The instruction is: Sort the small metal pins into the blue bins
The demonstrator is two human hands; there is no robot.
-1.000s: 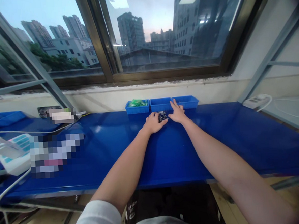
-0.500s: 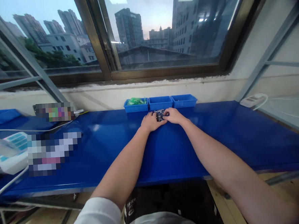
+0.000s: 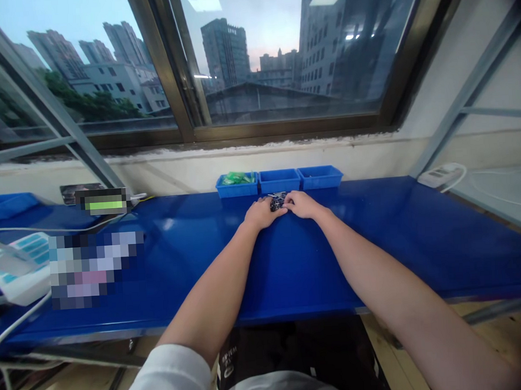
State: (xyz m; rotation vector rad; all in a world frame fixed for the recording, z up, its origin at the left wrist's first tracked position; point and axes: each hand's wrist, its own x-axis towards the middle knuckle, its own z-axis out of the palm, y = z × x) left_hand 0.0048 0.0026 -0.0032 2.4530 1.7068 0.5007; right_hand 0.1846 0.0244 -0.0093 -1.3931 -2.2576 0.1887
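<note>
A small heap of thin, silvery and dark metal pieces (image 3: 278,201) lies on the blue tabletop; they look like screws, but are too small to tell for sure. My left hand (image 3: 260,212) rests along the heap's left side, thumb and fingers apart, curving around its near edge. At the right side, my right hand (image 3: 303,204) has its thumb and fingers drawn together against the pieces. What sits between those fingertips is hidden. Just behind the heap stand three blue bins: the left bin (image 3: 238,189), the middle bin (image 3: 279,180) and the right bin (image 3: 320,177).
Green plastic packets (image 3: 238,177) fill the left bin. On the table's left are a white device with blue keys (image 3: 30,262), a blurred-out item, cables and another blue tray (image 3: 7,203). A white power strip (image 3: 442,175) lies far right. Metal frame posts rise at both sides.
My left hand has shifted very slightly leftward beside the heap. The right hand stays at the heap's right edge with nearly the same finger pose. The view has tilted a little.
</note>
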